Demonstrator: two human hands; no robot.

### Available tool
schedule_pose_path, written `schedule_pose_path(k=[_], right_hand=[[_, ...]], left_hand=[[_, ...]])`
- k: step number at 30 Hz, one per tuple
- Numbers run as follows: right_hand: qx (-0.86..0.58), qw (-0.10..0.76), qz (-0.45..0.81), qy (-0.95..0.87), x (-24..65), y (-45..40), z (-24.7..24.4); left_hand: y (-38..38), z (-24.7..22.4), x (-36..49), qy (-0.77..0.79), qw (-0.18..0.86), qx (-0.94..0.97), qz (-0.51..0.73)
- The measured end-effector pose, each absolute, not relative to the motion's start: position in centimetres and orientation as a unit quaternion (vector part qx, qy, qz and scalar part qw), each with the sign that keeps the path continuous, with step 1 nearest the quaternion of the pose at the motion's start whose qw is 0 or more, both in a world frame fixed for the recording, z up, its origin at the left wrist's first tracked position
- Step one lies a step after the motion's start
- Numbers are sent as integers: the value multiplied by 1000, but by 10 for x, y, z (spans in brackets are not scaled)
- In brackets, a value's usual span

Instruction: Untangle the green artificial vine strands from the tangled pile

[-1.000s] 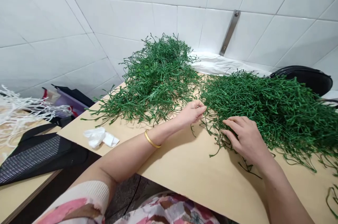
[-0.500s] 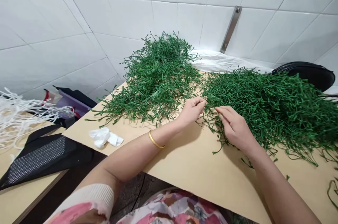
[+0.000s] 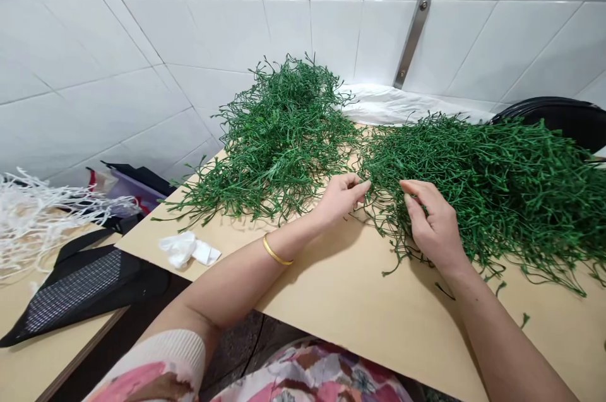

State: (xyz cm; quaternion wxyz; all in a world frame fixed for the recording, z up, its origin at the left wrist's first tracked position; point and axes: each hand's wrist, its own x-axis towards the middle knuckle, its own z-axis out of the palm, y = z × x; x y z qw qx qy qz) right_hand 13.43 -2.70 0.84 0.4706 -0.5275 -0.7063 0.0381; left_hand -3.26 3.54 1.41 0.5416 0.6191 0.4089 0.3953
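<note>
Thin green knotted cords lie in two tangled heaps, a left heap (image 3: 284, 130) and a larger right heap (image 3: 473, 181), on a pale wooden table (image 3: 331, 288). Between them, my left hand (image 3: 344, 197) pinches a thin green cord between thumb and forefinger. My right hand (image 3: 433, 222) is a little to the right, over the near edge of the right heap. Its fingers are curled with thumb and forefinger close together; what is between them cannot be made out against the green. Loose strands hang below and between both hands.
A crumpled white tissue (image 3: 187, 249) lies near the table's left edge. White cords (image 3: 52, 219) and a black mesh piece (image 3: 76, 288) are on another surface at left. White sheeting (image 3: 383, 105) and a black rounded object (image 3: 558, 118) are behind the right heap, by the tiled wall.
My right hand has moved slightly right and up, widening the gap to my left hand. The left hand stays almost in place, still pinching. The camera view has shifted a little.
</note>
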Motion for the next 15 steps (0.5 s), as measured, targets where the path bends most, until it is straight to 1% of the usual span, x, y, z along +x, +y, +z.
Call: schedule_pose_path(k=[3,7,11,15], right_hand=[[-526,517,-6,-676,133,-31,12],[-510,546,-64,-662,129,-35,15],[-501,526,-93,-681,127,-35,11],[-517,526,-71,-672,129,-31,6]], left_hand=[[39,18,-33,400,660,501,392],[42,16,-34,380,724,431,381],[39,13,-30,377,734,425,372],[31,13,-27,384,690,488,372]])
